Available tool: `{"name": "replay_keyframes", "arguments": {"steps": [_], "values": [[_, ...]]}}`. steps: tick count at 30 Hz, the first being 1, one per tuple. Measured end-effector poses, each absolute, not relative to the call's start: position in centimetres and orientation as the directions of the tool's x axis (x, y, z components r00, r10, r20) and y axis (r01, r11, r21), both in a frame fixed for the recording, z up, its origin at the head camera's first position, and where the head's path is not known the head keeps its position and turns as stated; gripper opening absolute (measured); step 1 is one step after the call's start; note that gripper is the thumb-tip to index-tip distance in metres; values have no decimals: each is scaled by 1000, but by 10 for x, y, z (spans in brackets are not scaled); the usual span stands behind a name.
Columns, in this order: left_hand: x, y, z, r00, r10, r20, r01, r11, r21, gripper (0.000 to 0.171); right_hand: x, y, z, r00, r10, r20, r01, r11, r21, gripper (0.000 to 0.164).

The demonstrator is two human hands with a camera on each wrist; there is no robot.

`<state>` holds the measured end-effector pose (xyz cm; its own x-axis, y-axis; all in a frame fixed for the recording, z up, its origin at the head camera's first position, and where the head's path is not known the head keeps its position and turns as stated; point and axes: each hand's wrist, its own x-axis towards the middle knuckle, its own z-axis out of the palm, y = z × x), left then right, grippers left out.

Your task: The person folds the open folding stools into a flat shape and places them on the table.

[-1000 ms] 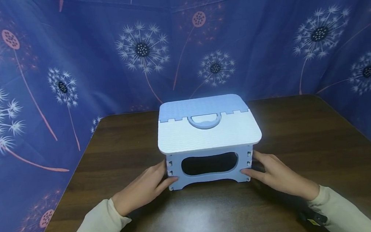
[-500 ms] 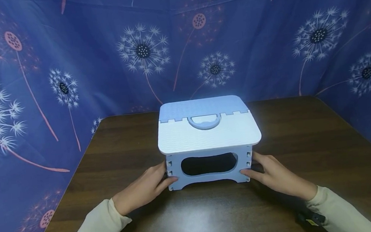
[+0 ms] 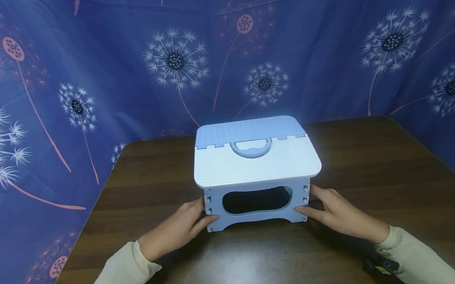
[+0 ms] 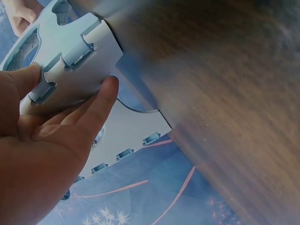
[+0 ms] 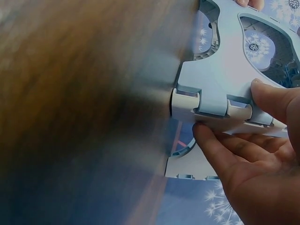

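A blue and white plastic folding stool stands unfolded on the table, its oval front opening facing me. The carrying handle lies flat in the top. At the stool's left front edge my left hand grips it, thumb on the blue front and fingers along the white side panel. My right hand holds the opposite edge the same way. In the left wrist view the fingertips of the left hand lie against the side panel near its lower end. The right wrist view has the right hand with its thumb beside the opening.
The dark wooden table extends around the stool on all sides. Behind it hangs a blue dandelion-print cloth, which also covers the sides. A small black device sits by the right sleeve.
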<state>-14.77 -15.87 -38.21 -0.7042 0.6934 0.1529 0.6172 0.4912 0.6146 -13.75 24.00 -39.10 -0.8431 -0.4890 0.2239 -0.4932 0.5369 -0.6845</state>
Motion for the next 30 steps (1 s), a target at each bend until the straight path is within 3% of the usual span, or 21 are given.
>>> {"name": "replay_keyframes", "arguments": {"steps": [11,30], "values": [[-148,-159,-382,-704,694,148,614,490,619,53,-138,240,-391,-836,-499,228,-502,527,-686,58],[-150,-161,-381,-699,702,138,603,475,641,52,-138,240,-391,-820,-524,232,-520,512,-683,65]]}}
